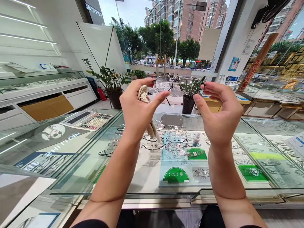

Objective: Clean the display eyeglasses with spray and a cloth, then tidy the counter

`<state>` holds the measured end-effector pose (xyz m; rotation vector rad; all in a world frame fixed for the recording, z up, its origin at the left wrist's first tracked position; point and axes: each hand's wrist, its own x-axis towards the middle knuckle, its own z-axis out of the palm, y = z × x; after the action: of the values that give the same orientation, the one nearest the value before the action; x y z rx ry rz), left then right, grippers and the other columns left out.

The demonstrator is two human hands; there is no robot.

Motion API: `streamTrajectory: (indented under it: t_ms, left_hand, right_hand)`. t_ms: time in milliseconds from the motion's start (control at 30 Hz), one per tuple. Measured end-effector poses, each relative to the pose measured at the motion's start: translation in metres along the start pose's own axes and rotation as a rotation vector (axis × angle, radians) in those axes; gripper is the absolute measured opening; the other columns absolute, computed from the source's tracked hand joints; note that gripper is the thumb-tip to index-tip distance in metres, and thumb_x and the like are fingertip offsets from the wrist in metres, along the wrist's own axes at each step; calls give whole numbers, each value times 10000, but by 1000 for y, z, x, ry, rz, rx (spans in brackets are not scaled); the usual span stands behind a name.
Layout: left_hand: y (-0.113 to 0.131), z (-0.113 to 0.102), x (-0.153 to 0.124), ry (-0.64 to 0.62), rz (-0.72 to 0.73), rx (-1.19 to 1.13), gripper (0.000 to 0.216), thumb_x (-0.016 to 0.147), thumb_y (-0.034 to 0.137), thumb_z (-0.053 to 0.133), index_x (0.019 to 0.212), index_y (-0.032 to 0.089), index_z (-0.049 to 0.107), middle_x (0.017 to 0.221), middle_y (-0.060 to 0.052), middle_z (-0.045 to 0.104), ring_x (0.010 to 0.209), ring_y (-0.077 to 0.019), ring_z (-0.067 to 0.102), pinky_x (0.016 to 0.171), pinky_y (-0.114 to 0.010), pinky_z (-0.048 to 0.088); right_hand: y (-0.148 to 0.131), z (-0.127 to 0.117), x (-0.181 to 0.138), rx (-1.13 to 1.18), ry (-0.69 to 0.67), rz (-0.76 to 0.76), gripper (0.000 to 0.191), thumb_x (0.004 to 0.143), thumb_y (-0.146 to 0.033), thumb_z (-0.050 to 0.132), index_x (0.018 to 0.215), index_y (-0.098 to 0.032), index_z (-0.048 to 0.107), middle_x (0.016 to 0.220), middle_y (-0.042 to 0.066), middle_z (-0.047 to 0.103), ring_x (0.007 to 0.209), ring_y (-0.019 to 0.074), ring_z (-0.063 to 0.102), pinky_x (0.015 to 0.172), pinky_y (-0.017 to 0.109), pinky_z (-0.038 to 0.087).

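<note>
I hold a pair of thin-rimmed glasses (163,85) up at eye height above a glass display counter (147,186). My left hand (137,109) pinches the left lens rim between thumb and forefinger and also grips a beige cleaning cloth (143,95), whose tail hangs down behind the wrist. My right hand (219,110) is at the right end of the frame, fingers curled at its temple by the forefinger tip; the right lens is hard to make out against the plant behind.
Under the counter glass lie several spectacle frames (175,141), green display cards (176,175) and a small spray bottle (196,139). A calculator (86,120) sits on the counter at left. Two potted plants (188,95) stand by the window beyond. Shelving lines the left wall.
</note>
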<state>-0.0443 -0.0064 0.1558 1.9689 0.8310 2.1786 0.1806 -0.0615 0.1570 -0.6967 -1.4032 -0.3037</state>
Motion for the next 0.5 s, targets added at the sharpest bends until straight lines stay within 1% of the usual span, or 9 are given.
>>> streamTrajectory:
  t_ms: [67,167,300,400,500]
  left_hand:
    - [-5,2,0,10,10,16,612,790,761,938,1168,300,802,1194,-72,803,1197,-332,732,940,-455,636]
    - [-8,5,0,29,30,21,636,799,782,918,1202,307,787,1233,-70,788,1237,-332,716,959,-460,636]
    - [-5,7,-2,119,112,66,589,820,744,929,1195,313,787,1204,-69,769,1271,-329,698,1006,-482,619]
    - [-1,6,-4,135,158,82,519,898,717,881,1215,319,785,1193,-69,755,1344,-336,659,1011,-509,607]
    - [0,4,-5,135,172,101,491,966,731,800,1229,317,776,1194,-75,754,1395,-354,620,999,-547,598]
  right_hand:
    - [1,3,-2,-10,1,7,288,1002,-347,835,1278,-279,792,1230,77,827,1108,296,796,1007,543,678]
    - [4,4,-3,-19,-22,28,310,1016,-367,812,1314,-288,779,1271,80,797,1157,310,772,1042,572,663]
    - [9,3,-3,-22,-66,75,317,1020,-377,799,1327,-299,779,1296,86,767,1199,313,752,1020,552,665]
    - [12,4,-3,1,-94,137,311,1038,-422,780,1329,-312,789,1268,81,790,1152,290,775,1005,534,674]
    - [14,5,-4,39,-97,201,346,1038,-493,778,1326,-301,806,1243,82,820,1126,288,796,1025,554,679]
